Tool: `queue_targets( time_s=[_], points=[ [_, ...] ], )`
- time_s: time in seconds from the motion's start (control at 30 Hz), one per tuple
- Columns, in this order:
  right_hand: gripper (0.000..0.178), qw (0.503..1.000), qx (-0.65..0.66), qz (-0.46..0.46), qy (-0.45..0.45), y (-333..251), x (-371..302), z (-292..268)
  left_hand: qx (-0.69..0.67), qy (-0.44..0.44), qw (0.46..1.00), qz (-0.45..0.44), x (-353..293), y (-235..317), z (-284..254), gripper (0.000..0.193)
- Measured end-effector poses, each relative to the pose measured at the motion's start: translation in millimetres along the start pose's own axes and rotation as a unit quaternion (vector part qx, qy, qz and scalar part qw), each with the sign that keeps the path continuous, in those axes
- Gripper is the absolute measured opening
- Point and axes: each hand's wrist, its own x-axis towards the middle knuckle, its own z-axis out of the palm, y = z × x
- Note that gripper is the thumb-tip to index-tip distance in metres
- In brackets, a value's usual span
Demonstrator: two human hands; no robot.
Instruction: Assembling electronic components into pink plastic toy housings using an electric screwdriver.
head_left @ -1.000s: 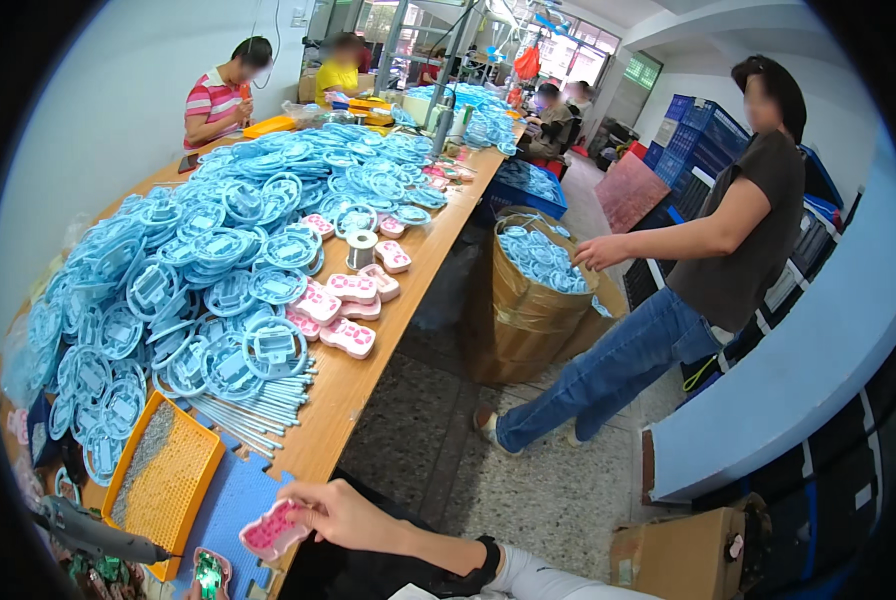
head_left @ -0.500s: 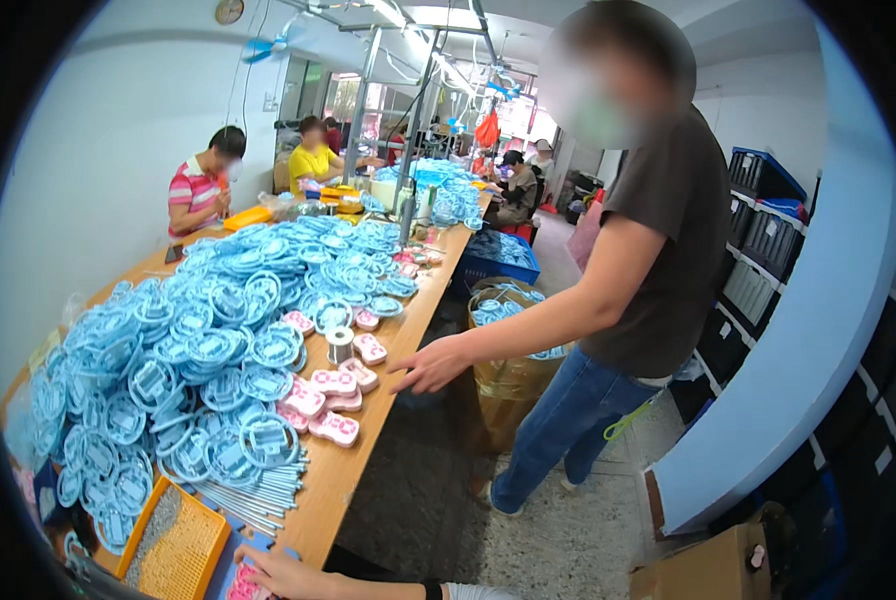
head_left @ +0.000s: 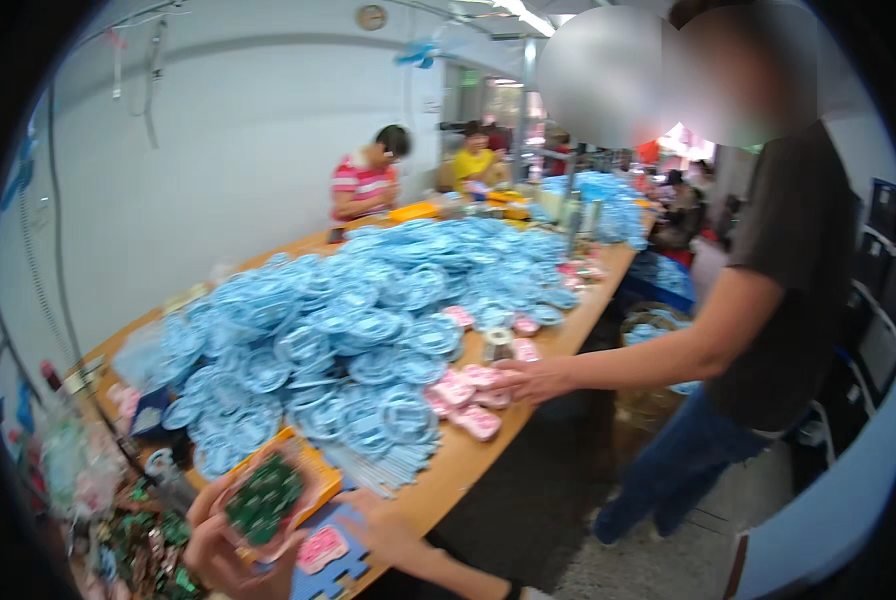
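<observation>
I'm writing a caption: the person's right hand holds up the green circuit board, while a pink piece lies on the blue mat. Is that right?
Wrong hand: the person's left hand holds up the green circuit board, as the head view shows. A pink piece does lie on the blue mat.

Smooth moulded plastic all through that heap of light-blue round frames (head_left: 328, 320), more satin than shine! Hard plastic again on the pink-and-white casings (head_left: 473, 422), slick-looking on top. The green circuit board (head_left: 264, 500) is blurred, flecked with pale, metallic-looking spots. Matt foam, by the look of it, for the blue mat (head_left: 340, 517); smooth wood for the tabletop (head_left: 460, 470). Crinkly, glossy film on the clear bag (head_left: 63, 450), and soft denim on those jeans (head_left: 658, 450).
</observation>
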Motion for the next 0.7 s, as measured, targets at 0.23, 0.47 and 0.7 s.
queue_targets(
  time_s=[0.23, 0.47, 0.7],
  points=[
    [0.026, 0.985, 0.068, -0.029, 0.154, -71, 33, -128, -0.06, -0.082, 0.995, -0.014, 28, 8, 45, 0.079],
    [0.042, 0.969, 0.092, -0.155, 0.166, -116, 27, -169, -0.03, -0.101, 0.994, 0.036, 39, 35, 68, 0.084],
    [0.045, 0.966, 0.076, -0.191, 0.155, -116, 32, -172, -0.018, -0.093, 0.993, 0.067, 45, 48, 83, 0.079]
  ],
)
